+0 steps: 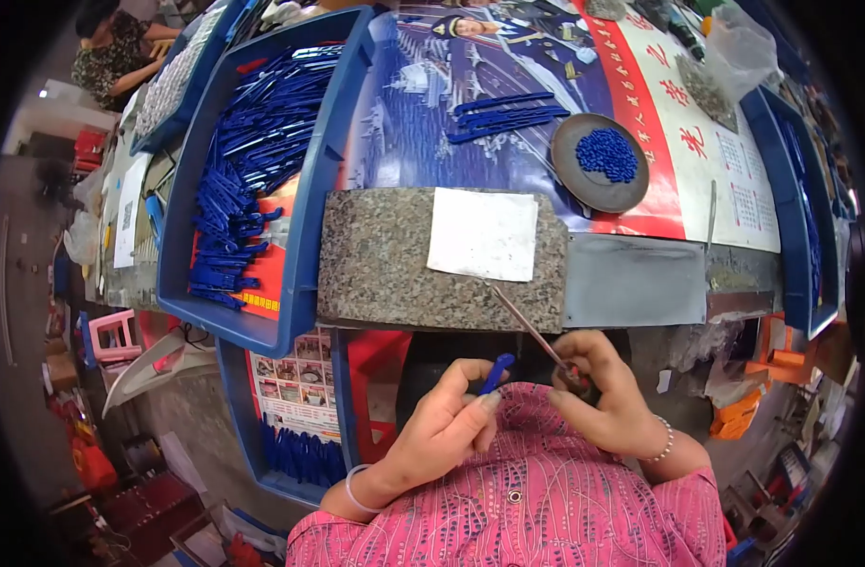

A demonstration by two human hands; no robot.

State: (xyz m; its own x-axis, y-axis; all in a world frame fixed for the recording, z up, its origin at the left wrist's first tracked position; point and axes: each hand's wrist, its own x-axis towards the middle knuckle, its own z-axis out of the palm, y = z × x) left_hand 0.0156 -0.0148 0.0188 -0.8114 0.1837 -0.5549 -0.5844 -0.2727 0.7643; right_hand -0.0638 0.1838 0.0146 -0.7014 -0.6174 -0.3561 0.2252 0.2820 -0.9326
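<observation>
My left hand is closed with thumb and fingers round a slim blue plastic piece. Its rounded end sticks up past the fingertips, and the palm hides the rest. To its right, my right hand grips a thin metal rod-like tool with something reddish at the held end. The tool's tip points up and left, over the front edge of a speckled stone slab. A white paper sheet lies on that slab. Both hands are in front of my pink patterned shirt, apart from each other.
A blue tray of long blue pieces stands at the left; another tray sits lower. Beyond the slab lie several blue strips and a round brown dish of tiny blue parts. A person sits far left.
</observation>
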